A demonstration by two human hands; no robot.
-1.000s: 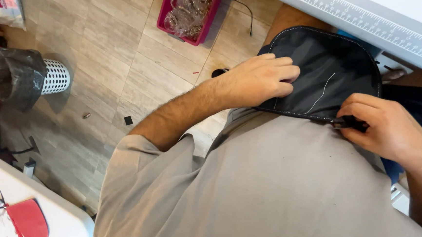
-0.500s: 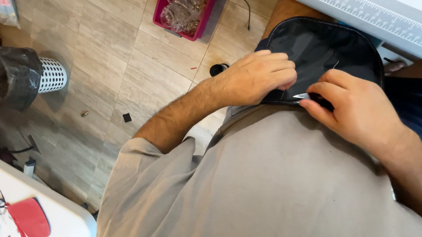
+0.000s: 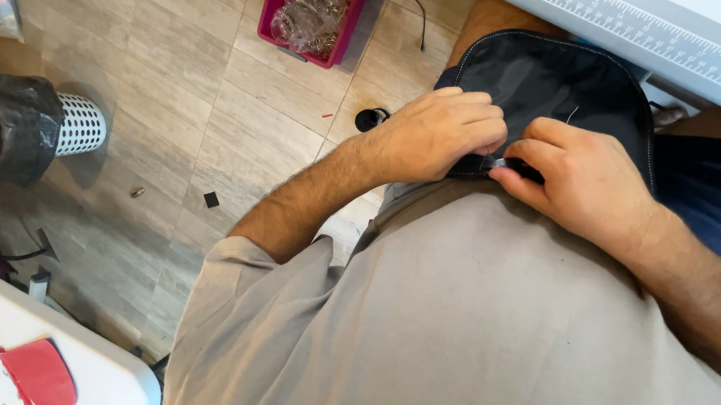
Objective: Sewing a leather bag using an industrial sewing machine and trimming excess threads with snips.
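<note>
A black fabric piece [image 3: 551, 85] with pale stitching along its rounded edge lies on my lap, below a white table edge. My left hand [image 3: 436, 132] presses on its near left edge, fingers curled over the fabric. My right hand [image 3: 583, 179] pinches a small metal zipper pull [image 3: 499, 163] at that same near edge, right beside the left fingertips. The two hands touch or nearly touch. A loose pale thread [image 3: 572, 115] sticks up from the fabric above my right hand. My grey shirt [image 3: 454, 317] fills the lower part of the view.
A white table with a ruler strip [image 3: 662, 37] runs along the top right. On the tiled floor stand a magenta bin of clear bags [image 3: 310, 12], a white perforated bin with a black liner [image 3: 15, 123] and a small black spool [image 3: 371, 118]. A white tabletop with a red object [image 3: 37, 370] is at bottom left.
My right hand has slid left along the fabric's near edge with the zipper pull, until it meets my left hand. The left hand has stayed on the fabric.
</note>
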